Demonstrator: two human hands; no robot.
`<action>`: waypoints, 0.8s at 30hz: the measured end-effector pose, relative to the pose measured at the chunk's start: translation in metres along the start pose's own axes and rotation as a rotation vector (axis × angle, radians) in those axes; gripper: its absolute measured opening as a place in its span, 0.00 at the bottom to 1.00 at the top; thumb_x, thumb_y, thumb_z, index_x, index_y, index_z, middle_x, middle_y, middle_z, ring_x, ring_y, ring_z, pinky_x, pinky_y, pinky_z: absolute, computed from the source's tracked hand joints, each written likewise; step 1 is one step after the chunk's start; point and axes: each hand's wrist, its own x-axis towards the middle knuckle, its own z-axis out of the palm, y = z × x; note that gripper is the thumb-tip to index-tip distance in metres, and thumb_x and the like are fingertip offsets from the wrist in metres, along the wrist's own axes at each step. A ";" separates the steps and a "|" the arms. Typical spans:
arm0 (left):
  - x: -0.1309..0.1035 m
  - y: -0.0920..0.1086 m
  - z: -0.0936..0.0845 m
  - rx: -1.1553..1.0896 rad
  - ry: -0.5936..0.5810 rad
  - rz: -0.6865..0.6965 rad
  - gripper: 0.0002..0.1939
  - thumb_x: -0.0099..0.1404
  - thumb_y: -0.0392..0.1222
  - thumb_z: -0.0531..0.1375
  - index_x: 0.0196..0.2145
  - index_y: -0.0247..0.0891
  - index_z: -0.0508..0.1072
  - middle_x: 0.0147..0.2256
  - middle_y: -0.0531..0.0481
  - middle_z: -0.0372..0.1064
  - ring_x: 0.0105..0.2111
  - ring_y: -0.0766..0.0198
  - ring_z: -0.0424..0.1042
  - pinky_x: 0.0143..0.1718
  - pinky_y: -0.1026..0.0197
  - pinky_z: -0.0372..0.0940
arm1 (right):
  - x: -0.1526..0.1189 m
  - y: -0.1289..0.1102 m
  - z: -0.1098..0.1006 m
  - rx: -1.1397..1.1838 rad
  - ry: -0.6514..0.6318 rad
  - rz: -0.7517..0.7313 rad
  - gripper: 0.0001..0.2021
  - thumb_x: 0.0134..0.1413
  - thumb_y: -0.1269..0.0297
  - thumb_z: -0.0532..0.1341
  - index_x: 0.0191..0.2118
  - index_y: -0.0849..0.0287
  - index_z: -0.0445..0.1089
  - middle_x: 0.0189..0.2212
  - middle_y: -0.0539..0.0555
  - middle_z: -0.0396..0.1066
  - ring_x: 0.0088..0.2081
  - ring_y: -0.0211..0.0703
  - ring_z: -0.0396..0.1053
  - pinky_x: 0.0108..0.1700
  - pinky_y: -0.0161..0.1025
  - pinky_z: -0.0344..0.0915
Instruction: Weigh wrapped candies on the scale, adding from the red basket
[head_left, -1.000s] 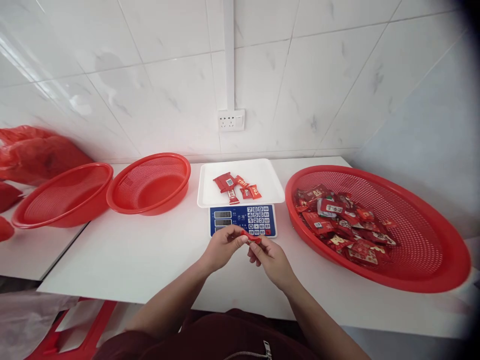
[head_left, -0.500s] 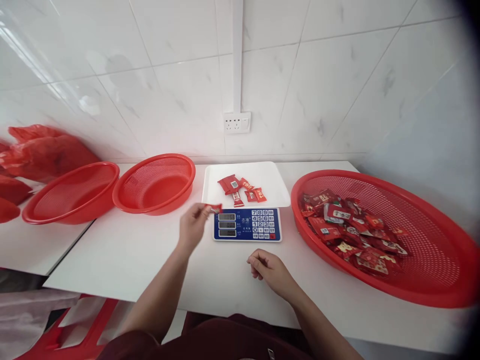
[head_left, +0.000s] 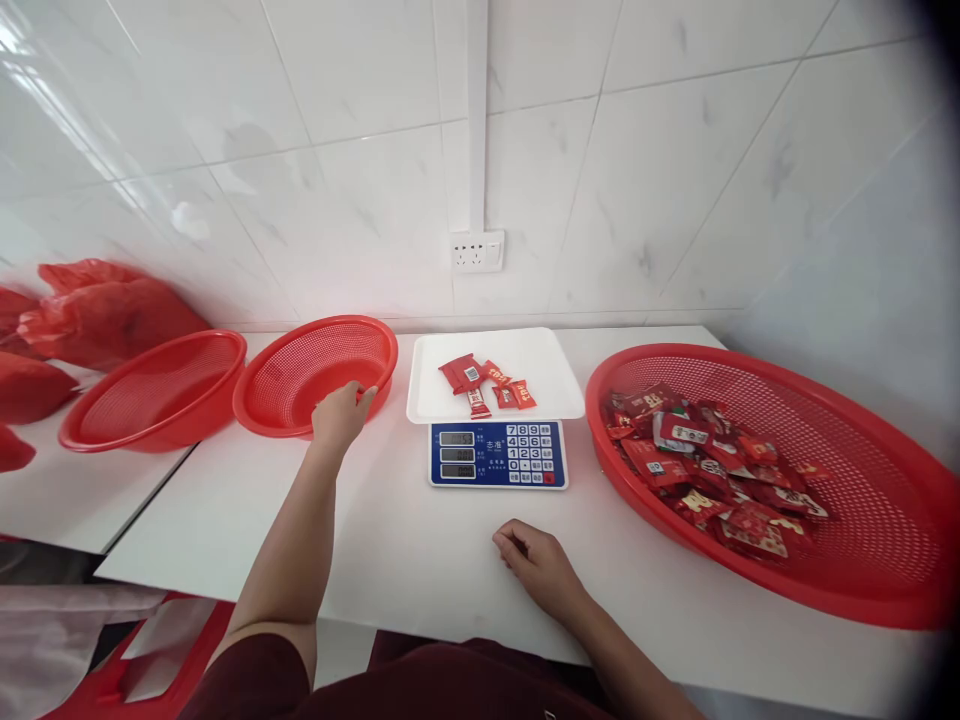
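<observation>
My left hand (head_left: 341, 414) is over the near right rim of the middle red basket (head_left: 259, 425), its fingers pinched on a small red snack packet that is mostly hidden and hard to tell from the red behind it. Loosely curled, my right hand (head_left: 537, 565) rests on the table below the scale and holds nothing that I can see. Several red snack packets (head_left: 463, 373) lie on the white tray (head_left: 540, 350) of the scale. The blue keypad panel (head_left: 496, 455) with its displays faces me.
A big red basket (head_left: 877, 500) at the right holds a heap of mostly red snack packets (head_left: 701, 460). Another red basket (head_left: 150, 435) stands at the left, with red plastic bags (head_left: 127, 310) behind it. A wall socket (head_left: 478, 252) is above the scale.
My left hand has moved left from the scale's panel to the middle basket, carrying the small red packet. My right hand stays by the scale. The view has shifted slightly.
</observation>
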 end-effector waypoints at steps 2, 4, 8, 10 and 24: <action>-0.001 0.015 0.001 0.014 0.064 0.088 0.19 0.66 0.52 0.48 0.42 0.39 0.71 0.40 0.42 0.73 0.42 0.50 0.69 0.36 0.55 0.64 | -0.001 -0.001 0.000 -0.008 0.007 -0.009 0.11 0.53 0.56 0.55 0.23 0.47 0.67 0.21 0.53 0.68 0.26 0.51 0.64 0.31 0.48 0.59; 0.002 0.038 0.004 -0.026 0.096 0.261 0.16 0.66 0.49 0.50 0.44 0.40 0.71 0.45 0.42 0.72 0.47 0.51 0.67 0.42 0.54 0.64 | -0.001 -0.001 0.001 -0.019 0.012 -0.015 0.11 0.53 0.56 0.55 0.23 0.47 0.67 0.21 0.53 0.68 0.26 0.51 0.64 0.32 0.48 0.59; 0.012 0.101 0.016 -0.147 -0.051 0.723 0.15 0.66 0.42 0.50 0.46 0.41 0.72 0.48 0.48 0.71 0.51 0.57 0.63 0.52 0.57 0.60 | -0.002 -0.002 0.001 -0.033 0.016 -0.022 0.11 0.54 0.56 0.55 0.23 0.47 0.67 0.21 0.52 0.67 0.26 0.50 0.64 0.32 0.47 0.59; 0.018 0.133 0.021 -0.081 -0.136 0.855 0.16 0.66 0.37 0.49 0.47 0.39 0.72 0.47 0.48 0.71 0.52 0.58 0.62 0.54 0.57 0.58 | -0.003 0.000 0.002 -0.037 0.025 -0.025 0.11 0.54 0.56 0.54 0.23 0.48 0.66 0.21 0.52 0.66 0.25 0.50 0.63 0.31 0.47 0.59; 0.033 0.178 0.035 0.041 -0.221 0.825 0.17 0.60 0.27 0.49 0.44 0.36 0.68 0.46 0.43 0.62 0.42 0.58 0.69 0.42 0.58 0.64 | 0.001 0.008 0.003 -0.076 0.036 -0.030 0.11 0.54 0.58 0.53 0.24 0.54 0.65 0.20 0.48 0.64 0.24 0.42 0.62 0.28 0.41 0.60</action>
